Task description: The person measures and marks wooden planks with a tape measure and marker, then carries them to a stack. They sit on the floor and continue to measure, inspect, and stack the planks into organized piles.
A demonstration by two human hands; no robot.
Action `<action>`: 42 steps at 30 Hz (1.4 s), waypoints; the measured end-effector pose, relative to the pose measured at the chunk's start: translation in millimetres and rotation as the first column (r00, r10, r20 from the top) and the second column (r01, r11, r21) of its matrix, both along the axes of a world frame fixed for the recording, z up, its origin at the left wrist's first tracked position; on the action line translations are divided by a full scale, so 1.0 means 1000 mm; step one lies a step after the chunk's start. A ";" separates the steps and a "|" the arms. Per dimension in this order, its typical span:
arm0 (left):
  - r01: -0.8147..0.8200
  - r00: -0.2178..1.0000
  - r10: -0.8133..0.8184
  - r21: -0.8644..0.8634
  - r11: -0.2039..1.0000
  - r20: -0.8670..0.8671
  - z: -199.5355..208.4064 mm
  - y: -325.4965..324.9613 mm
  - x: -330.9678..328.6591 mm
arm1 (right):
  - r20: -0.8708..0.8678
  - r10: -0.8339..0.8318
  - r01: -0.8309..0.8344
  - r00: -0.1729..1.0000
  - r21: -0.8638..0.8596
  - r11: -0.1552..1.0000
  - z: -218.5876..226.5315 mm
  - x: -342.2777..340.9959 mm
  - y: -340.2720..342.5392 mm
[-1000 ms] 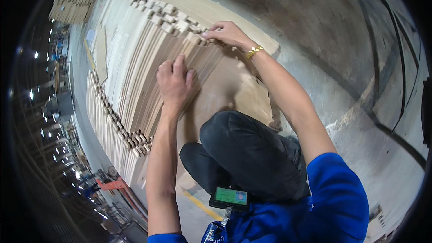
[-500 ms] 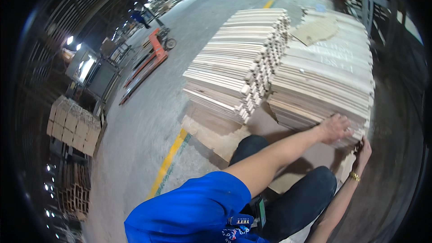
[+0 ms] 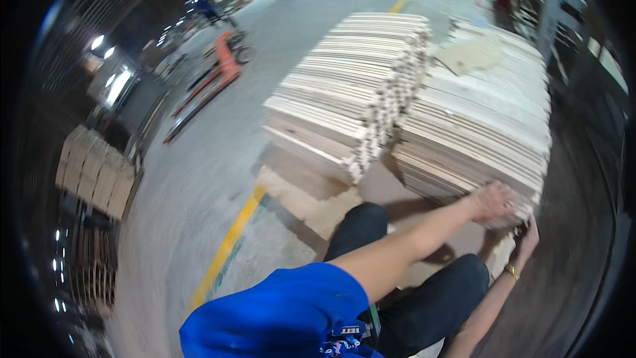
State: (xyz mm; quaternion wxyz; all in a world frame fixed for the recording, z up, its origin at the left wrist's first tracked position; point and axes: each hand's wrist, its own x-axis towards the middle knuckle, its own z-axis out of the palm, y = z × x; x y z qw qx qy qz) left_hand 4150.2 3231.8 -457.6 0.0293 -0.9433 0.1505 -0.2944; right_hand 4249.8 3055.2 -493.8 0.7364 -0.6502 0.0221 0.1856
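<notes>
A stack of flat wooden boards [image 3: 474, 134] stands on edge in a tight row in front of me, at the right. My left hand [image 3: 493, 204] reaches across to its near end, fingers bent over a wooden board there and smeared by motion. Close beside it, at the stack's near right corner, my right hand [image 3: 527, 242] has its fingers curled round the end of the same board. A gold-coloured band [image 3: 511, 272] sits on my right wrist. Where the fingertips press behind the board is hidden.
A second row of boards [image 3: 351, 73] stands to the left, its notched ends facing the first. A loose thin brown sheet [image 3: 472, 56] lies on top. Beyond are an orange pallet jack [image 3: 225, 59], a pallet stack [image 3: 96, 171] and a yellow floor line [image 3: 228, 245].
The view has shifted slightly, so the far things sit a little differently. Both hands remain at the same near corner of the stack, slightly lower in view.
</notes>
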 end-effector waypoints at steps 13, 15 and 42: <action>0.001 0.959 -0.006 -0.019 1.000 -0.282 0.008 0.000 -0.003 | 0.595 0.113 0.068 0.795 -0.273 0.960 0.061 0.008 0.006; 0.019 0.985 -0.021 -0.010 1.000 -0.174 0.010 -0.001 -0.002 | 0.602 0.439 -0.084 0.667 -0.525 0.847 0.097 0.026 0.007; 0.007 0.946 -0.042 -0.110 0.994 -0.320 0.012 0.006 0.004 | 0.084 0.974 -0.032 0.212 -0.995 0.092 0.173 0.138 0.098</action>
